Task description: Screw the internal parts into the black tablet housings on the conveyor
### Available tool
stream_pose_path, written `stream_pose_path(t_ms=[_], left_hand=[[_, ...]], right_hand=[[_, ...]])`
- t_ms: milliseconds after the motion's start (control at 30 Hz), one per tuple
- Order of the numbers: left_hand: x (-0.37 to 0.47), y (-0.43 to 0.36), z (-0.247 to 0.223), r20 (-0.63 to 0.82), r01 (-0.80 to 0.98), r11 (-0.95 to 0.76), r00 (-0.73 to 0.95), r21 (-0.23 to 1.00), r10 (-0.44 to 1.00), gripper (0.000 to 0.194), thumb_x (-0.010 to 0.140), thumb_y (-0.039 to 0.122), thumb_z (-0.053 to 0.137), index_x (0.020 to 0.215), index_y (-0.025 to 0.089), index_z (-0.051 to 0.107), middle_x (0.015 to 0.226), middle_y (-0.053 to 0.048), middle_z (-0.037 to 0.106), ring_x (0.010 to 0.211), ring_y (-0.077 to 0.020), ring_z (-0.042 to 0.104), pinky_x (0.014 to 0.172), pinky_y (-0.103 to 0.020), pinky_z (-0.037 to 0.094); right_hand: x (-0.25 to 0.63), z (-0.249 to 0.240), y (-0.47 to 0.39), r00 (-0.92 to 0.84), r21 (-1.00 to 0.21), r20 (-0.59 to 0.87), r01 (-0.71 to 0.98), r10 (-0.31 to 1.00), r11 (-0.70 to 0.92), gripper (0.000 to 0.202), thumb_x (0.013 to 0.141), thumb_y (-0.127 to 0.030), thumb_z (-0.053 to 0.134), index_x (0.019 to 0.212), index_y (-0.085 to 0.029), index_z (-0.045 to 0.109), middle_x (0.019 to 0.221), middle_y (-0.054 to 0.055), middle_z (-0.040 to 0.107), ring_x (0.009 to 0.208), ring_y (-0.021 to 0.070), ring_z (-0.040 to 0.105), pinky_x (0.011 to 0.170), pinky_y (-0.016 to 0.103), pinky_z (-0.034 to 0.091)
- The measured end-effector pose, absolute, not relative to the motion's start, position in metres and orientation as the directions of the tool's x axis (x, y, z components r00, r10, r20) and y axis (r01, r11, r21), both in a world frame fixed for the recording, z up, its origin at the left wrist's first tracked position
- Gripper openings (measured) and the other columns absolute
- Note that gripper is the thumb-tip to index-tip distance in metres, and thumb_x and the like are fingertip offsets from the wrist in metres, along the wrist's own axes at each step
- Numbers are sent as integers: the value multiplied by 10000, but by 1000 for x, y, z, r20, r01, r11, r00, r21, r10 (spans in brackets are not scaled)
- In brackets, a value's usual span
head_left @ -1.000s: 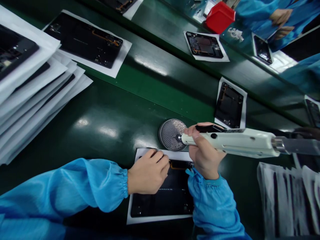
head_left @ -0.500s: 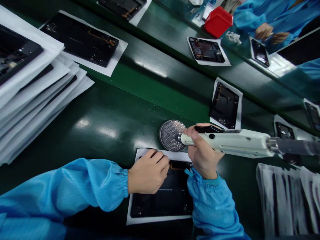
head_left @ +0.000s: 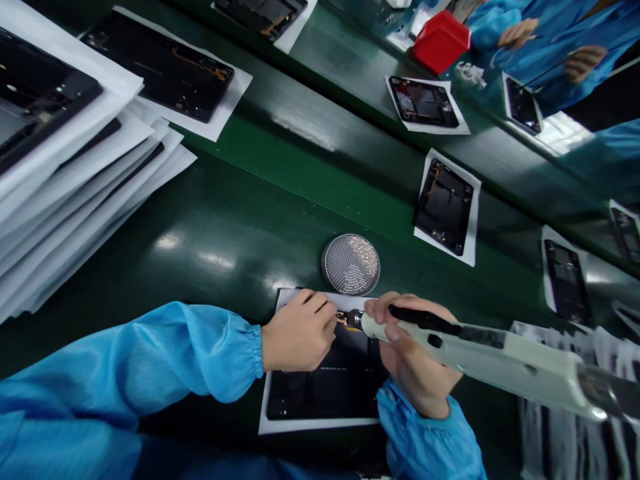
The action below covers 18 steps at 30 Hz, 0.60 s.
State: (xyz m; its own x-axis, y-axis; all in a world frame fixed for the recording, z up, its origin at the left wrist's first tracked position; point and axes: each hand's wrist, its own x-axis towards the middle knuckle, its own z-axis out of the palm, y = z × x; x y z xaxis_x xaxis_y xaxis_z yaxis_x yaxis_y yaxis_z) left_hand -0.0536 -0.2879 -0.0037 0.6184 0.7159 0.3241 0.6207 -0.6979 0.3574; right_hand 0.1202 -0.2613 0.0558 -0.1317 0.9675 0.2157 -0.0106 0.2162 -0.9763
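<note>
My right hand [head_left: 417, 347] is wrapped round a pale electric screwdriver [head_left: 480, 357], which has a black lever. The driver's metal tip reaches the upper part of a black tablet housing [head_left: 325, 393], close beside my left fingers. My left hand [head_left: 300, 332] rests on the housing's upper left part with its fingers curled together. Its fingertips are hidden, so anything pinched there cannot be made out. White paper [head_left: 273, 425] lies under the housing. Just beyond it sits a round screw tray [head_left: 351, 265] with a dimpled face and small shiny screws on its right part.
Paper-interleaved stacks of housings stand at left [head_left: 100, 200] and lower right [head_left: 555, 413]. More housings on paper, such as one black housing [head_left: 445, 207], lie along the green line. Across it are a red bin [head_left: 441, 41] and a co-worker's hands [head_left: 585, 63].
The screwdriver has moved from the screw tray down to the tablet housing, its rear end swinging lower. My left hand stays at about the same place on the housing.
</note>
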Motion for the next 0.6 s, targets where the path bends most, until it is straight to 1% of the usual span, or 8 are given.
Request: stream_pose_path(t_ms=[133,233,333,467,600], left_hand=[[-54,-288,-5,308,615,-703,633,356,710,248,962,241,491,897,92,678,899,-120,586,879,-252,520,719,-394,383],[-53,-288,-7,325,617,-704,625,352,710,244,958,240,498,926,85,683,908,-121,590,884,-254,520,722,-392,379],[-52,-288,-8,343,617,-707,619,344,707,240,952,227,499,922,80,686,875,-110,582,864,-254,520,706,-388,369],[-52,-288,-7,353,613,-711,617,345,703,246,953,224,490,912,83,687,852,-100,572,844,-252,519,691,-387,361],[-52,-288,-6,361,613,-712,614,342,702,233,943,226,502,895,89,684,853,-103,577,835,-249,518,683,-384,357]], right_hand=[[122,49,-261,-99,-980,184,53,978,190,247,785,-205,680,1019,-287,681,779,11,608,743,219,628,702,478,553],[122,47,-261,-106,-981,175,65,979,183,250,790,-210,667,1026,-292,679,780,6,603,728,207,628,710,466,564],[121,46,-261,-115,-983,158,78,981,167,248,792,-221,668,1027,-300,679,804,3,610,742,206,638,732,455,567],[121,46,-262,-119,-985,139,90,983,150,259,776,-234,680,1023,-311,683,831,11,626,756,230,649,744,485,562],[120,47,-262,-110,-985,133,96,985,143,257,791,-203,673,1027,-306,680,818,15,629,760,241,654,749,513,551]])
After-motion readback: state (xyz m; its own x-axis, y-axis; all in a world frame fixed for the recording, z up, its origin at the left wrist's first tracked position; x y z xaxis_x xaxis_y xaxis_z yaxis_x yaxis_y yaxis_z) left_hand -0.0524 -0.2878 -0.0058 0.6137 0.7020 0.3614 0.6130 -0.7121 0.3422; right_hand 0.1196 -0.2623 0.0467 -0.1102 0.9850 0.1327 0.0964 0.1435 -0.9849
